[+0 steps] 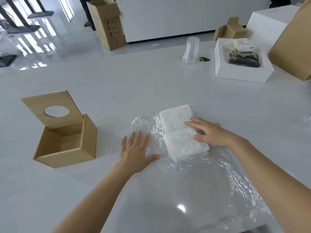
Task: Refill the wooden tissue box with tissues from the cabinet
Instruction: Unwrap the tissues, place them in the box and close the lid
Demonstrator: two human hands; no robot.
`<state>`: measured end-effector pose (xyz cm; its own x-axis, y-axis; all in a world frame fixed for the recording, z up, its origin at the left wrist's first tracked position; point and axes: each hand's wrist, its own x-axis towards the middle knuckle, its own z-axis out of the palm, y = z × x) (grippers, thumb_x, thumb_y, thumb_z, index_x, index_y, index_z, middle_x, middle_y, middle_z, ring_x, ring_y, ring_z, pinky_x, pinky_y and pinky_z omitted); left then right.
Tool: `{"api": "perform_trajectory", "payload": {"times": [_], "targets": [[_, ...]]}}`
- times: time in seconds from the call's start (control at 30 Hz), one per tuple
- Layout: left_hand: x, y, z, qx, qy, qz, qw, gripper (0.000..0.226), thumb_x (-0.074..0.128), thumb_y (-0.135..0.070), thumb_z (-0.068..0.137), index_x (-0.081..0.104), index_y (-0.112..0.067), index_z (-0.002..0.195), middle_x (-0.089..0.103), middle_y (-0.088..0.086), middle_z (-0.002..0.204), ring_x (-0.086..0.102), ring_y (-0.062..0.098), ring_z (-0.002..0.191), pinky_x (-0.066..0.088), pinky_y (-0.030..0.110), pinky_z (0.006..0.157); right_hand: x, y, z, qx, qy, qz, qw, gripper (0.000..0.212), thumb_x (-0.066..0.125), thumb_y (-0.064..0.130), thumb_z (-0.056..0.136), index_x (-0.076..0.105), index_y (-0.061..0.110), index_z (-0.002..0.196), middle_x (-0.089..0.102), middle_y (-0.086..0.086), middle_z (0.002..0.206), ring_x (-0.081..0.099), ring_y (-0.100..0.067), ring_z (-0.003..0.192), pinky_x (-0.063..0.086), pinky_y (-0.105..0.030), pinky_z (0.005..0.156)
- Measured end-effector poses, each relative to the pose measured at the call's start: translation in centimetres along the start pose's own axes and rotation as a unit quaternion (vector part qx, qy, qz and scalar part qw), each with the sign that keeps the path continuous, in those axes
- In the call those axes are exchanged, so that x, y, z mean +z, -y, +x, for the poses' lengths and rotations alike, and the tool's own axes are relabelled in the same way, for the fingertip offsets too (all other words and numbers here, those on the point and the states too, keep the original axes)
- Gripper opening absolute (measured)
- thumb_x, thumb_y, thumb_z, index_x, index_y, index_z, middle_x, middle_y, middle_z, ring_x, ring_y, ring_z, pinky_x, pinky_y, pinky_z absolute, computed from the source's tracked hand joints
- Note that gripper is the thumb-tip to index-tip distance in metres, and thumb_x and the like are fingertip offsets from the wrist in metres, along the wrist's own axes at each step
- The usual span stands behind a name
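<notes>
The wooden tissue box (67, 145) stands open and hollow at the left of the white table, its lid (52, 109) with a round hole leaning against the far rim. A stack of white tissues (178, 130) lies mid-table, half inside a clear plastic wrapper (193, 179) that spreads toward me. My left hand (134, 152) lies flat with straight fingers on the wrapper just left of the stack. My right hand (208, 132) rests flat on the stack's right side, fingers straight.
A stack of clear plastic cups (191, 50) stands upside down at the back with crumbs beside it. A white open box (242, 71) holding bagged items and a large cardboard box (292, 42) sit at the right. Another cardboard box (107, 24) stands on the floor.
</notes>
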<state>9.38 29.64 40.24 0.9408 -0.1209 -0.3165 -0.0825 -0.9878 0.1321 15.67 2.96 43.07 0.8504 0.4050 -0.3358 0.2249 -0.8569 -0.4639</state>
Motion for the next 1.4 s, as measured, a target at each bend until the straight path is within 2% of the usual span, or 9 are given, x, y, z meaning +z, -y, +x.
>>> {"api": "perform_trajectory", "payload": {"times": [0.17,0.37,0.5,0.6,0.73,0.9,1.07,1.23,1.4], "targets": [[-0.6,-1.4,-0.6,0.004,-0.066,0.023,0.998,0.064,0.035,-0.051,0.095,0.017,-0.019,0.148,0.002,0.006,0.16,-0.002,0.023,0.147,-0.002,0.04,0.117,0.1,0.6,-0.3,0.019,-0.062,-0.052,0.997,0.062,0.049,0.035,0.094,0.017,0.029,0.147,0.011,0.005,0.158,0.006,-0.009,0.145,0.009,-0.036,0.112],[-2.1,-7.5,-5.3,0.235,-0.175,-0.147,0.945,0.054,0.049,-0.051,0.084,0.06,-0.011,0.119,0.066,0.003,0.118,0.063,0.024,0.106,0.046,0.031,0.091,0.3,0.4,-1.8,0.055,-0.122,-0.017,0.991,0.071,0.051,0.04,0.092,0.012,0.025,0.149,0.014,0.001,0.157,0.011,-0.015,0.144,0.011,-0.038,0.112],[-0.6,-10.4,-8.7,0.345,-0.033,-0.089,0.934,0.086,0.045,-0.065,0.08,0.028,-0.012,0.145,0.03,0.004,0.153,0.022,0.022,0.143,0.011,0.045,0.118,0.3,0.1,-3.2,0.072,-0.129,-0.012,0.989,0.072,0.05,0.039,0.092,0.007,0.028,0.149,0.011,0.001,0.158,0.011,-0.018,0.144,0.011,-0.04,0.112],[1.3,-10.7,-9.6,0.354,0.013,0.037,0.934,0.091,0.051,-0.054,0.082,0.005,-0.012,0.148,0.005,0.011,0.159,-0.001,0.028,0.146,-0.005,0.057,0.114,0.6,0.0,-4.5,0.084,-0.134,-0.004,0.987,0.072,0.05,0.036,0.092,0.007,0.027,0.149,0.011,0.001,0.158,0.012,-0.019,0.144,0.011,-0.041,0.112],[3.3,-10.0,-10.0,0.339,-0.05,0.103,0.934,0.066,0.056,-0.03,0.055,0.049,-0.01,0.118,0.057,0.014,0.13,0.053,0.03,0.123,0.048,0.053,0.092,1.1,-0.1,-6.0,0.104,-0.141,0.023,0.984,0.07,0.051,0.034,0.093,0.01,0.024,0.149,0.014,0.001,0.157,0.014,-0.02,0.143,0.011,-0.041,0.112],[4.7,-9.8,-9.8,0.328,-0.137,0.069,0.932,0.058,0.064,-0.023,0.047,0.048,-0.012,0.102,0.067,0.009,0.104,0.065,0.027,0.095,0.055,0.039,0.082,1.9,0.2,-7.1,0.121,-0.164,0.04,0.978,0.068,0.051,0.036,0.093,0.015,0.022,0.148,0.02,-0.001,0.155,0.018,-0.02,0.142,0.013,-0.04,0.112],[3.0,-10.2,-9.1,0.303,-0.119,0.044,0.945,0.04,0.075,-0.01,0.03,0.047,-0.02,0.057,0.045,-0.008,0.043,0.043,0.012,0.037,0.011,0.016,0.04,2.5,1.2,-8.1,0.108,-0.254,0.122,0.953,0.054,0.053,0.027,0.092,0.033,0.017,0.142,0.039,-0.003,0.146,0.037,-0.017,0.133,0.029,-0.034,0.108],[-0.4,-10.7,-6.7,0.217,-0.118,-0.089,0.965,0.009,0.052,-0.016,0.088,0.06,-0.014,0.09,0.067,0.002,0.09,0.062,0.027,0.083,0.036,0.028,0.059,2.5,3.7,-9.6,0.096,-0.374,0.205,0.899,0.036,0.053,0.018,0.092,0.051,0.015,0.128,0.06,0.001,0.113,0.054,-0.01,0.093,0.046,-0.028,0.087],[-2.8,-10.7,-4.0,0.154,-0.031,-0.227,0.961,0.015,0.05,-0.017,0.086,0.065,-0.017,0.091,0.068,0.003,0.094,0.062,0.029,0.088,0.048,0.03,0.073,2.7,7.8,-11.7,-0.008,-0.48,0.228,0.847,0.016,0.057,0.019,0.088,0.06,0.021,0.104,0.063,0.014,0.09,0.055,-0.001,0.083,0.042,-0.006,0.07]]}}
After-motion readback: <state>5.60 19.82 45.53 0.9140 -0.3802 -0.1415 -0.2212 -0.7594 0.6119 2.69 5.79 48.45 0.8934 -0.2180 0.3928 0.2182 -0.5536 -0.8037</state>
